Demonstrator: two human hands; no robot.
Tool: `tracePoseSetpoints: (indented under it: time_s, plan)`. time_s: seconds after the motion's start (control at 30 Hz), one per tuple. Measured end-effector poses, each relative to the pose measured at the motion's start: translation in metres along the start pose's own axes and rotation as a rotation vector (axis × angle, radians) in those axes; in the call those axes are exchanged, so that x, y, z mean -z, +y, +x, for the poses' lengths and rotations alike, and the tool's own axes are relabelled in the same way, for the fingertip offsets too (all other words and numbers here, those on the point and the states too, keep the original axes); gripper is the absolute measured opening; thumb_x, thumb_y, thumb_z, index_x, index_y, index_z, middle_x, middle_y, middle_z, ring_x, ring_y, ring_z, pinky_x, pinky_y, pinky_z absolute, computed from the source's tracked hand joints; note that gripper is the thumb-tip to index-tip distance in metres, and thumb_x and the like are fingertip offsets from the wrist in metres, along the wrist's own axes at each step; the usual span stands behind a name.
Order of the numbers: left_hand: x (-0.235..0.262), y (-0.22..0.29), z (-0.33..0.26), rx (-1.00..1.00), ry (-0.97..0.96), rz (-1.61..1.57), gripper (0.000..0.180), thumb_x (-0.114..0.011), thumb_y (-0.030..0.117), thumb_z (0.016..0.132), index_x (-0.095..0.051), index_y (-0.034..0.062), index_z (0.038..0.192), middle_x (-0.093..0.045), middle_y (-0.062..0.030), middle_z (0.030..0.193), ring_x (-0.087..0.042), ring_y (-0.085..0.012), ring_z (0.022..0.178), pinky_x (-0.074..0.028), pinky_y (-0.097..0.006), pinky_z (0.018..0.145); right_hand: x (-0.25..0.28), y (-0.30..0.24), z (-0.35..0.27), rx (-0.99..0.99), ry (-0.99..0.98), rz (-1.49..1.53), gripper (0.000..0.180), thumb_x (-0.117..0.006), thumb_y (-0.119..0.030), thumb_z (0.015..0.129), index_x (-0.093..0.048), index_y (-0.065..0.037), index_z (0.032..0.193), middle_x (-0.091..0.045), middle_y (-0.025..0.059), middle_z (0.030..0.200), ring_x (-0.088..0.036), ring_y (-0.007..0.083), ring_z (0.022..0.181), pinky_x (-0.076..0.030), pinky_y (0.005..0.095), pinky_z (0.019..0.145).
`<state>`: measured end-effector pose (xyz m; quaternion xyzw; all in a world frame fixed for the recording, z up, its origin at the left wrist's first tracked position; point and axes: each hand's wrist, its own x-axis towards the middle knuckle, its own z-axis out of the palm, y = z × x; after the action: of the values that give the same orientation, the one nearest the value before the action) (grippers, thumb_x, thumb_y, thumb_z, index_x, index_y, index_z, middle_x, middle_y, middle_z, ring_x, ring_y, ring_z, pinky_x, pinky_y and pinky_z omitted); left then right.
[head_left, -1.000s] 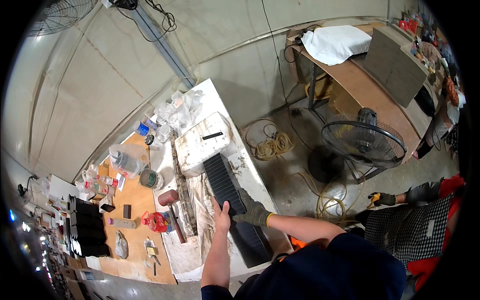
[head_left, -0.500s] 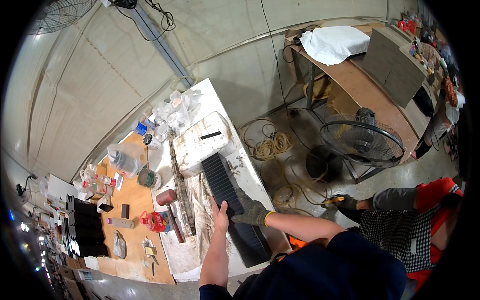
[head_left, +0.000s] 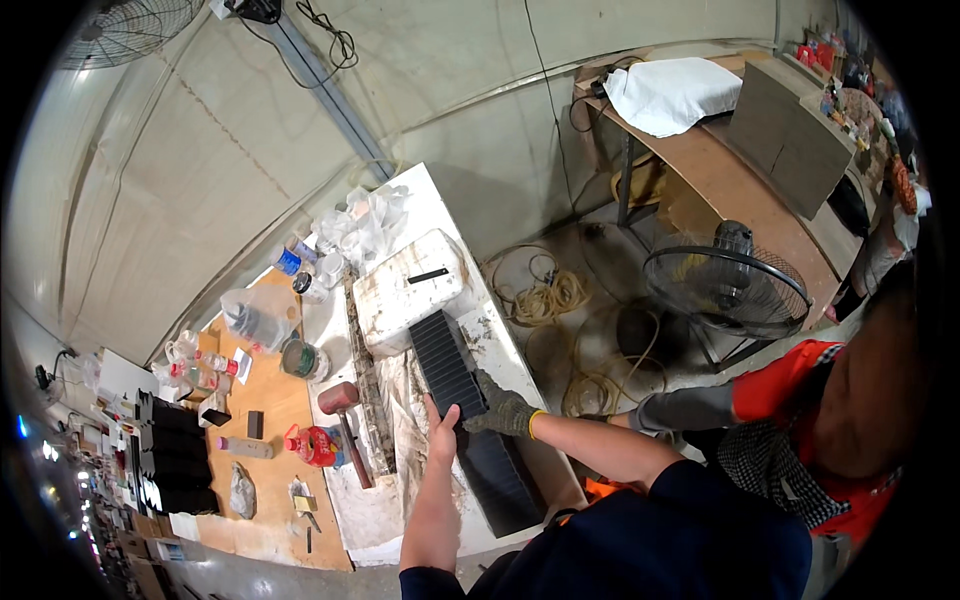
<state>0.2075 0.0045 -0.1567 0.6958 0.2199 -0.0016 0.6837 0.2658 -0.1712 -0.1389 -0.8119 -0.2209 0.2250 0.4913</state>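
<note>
A long black block with closely spaced cross ribs [head_left: 447, 360] lies lengthwise along the white table, its near end by my body. It may be a row of thin black pieces; I cannot tell. My bare left hand [head_left: 442, 432] grips its left side, thumb on top. From the other side my right hand [head_left: 508, 412], in a grey knit glove with a yellow cuff, holds the right edge at about the same height. Its fingertips are partly hidden. Past the block's far end a small flat black strip [head_left: 427, 276] rests on a stained white box [head_left: 412, 290].
Left of the block are a stained cloth [head_left: 408, 400], a red-headed mallet [head_left: 340, 398], a red bottle [head_left: 312, 446] and jars. Black stacked pieces [head_left: 175, 455] stand farther left. A floor fan [head_left: 728, 285] and coiled hose [head_left: 550, 295] lie right. A co-worker in red [head_left: 790, 385] is close by.
My hands keep their hold on the black block, barely shifted. The co-worker at right has leaned in closer, and that person's gloved hand has gone mostly behind my right arm.
</note>
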Motion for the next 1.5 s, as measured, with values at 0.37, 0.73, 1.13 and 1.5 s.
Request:
tracePoseSetpoints:
  time_s: [0.37, 0.73, 1.13, 1.5]
  plan:
    - [0.001, 0.014, -0.002, -0.022, -0.074, 0.027, 0.081, -0.057, 0.017, 0.092, -0.005, -0.0054, 0.149, -0.022, -0.0184, 0.153, -0.026, -0.0246, 0.139, -0.020, -0.028, 0.112, 0.003, -0.016, -0.002, -0.049, -0.038, -0.040, 0.127, -0.078, -0.051, 0.064, -0.002, 0.009, 0.147, -0.027, 0.0310, 0.147, -0.033, 0.0369, 0.136, -0.033, 0.0362, 0.109]
    - [-0.002, 0.023, -0.007, 0.004, -0.101, -0.008, 0.081, -0.058, 0.020, 0.092, -0.006, -0.0044, 0.149, -0.024, -0.0186, 0.152, -0.028, -0.0247, 0.138, -0.022, -0.028, 0.111, 0.004, -0.010, 0.000, -0.088, -0.053, -0.003, 0.127, -0.077, -0.052, 0.064, -0.003, 0.009, 0.147, -0.029, 0.0308, 0.147, -0.036, 0.0376, 0.134, -0.034, 0.0370, 0.108]
    - [-0.010, 0.032, -0.052, 0.084, 0.182, 0.376, 0.092, -0.055, 0.050, 0.091, -0.010, -0.0066, 0.148, -0.021, -0.0255, 0.153, -0.022, -0.0325, 0.142, -0.019, -0.034, 0.114, -0.001, 0.018, -0.045, -0.072, -0.092, 0.200, 0.121, -0.075, -0.055, 0.070, -0.003, 0.001, 0.150, -0.018, 0.0222, 0.154, -0.022, 0.0295, 0.143, -0.022, 0.0341, 0.114]
    - [-0.013, 0.001, -0.060, -0.084, 0.126, 0.330, 0.075, -0.054, 0.039, 0.095, -0.020, 0.0000, 0.149, -0.032, -0.0228, 0.149, -0.030, -0.0309, 0.140, -0.022, -0.032, 0.112, -0.008, 0.006, -0.047, -0.027, -0.124, 0.063, 0.124, -0.072, -0.060, 0.070, 0.001, 0.001, 0.150, -0.015, 0.0250, 0.154, -0.020, 0.0326, 0.143, -0.022, 0.0343, 0.114]
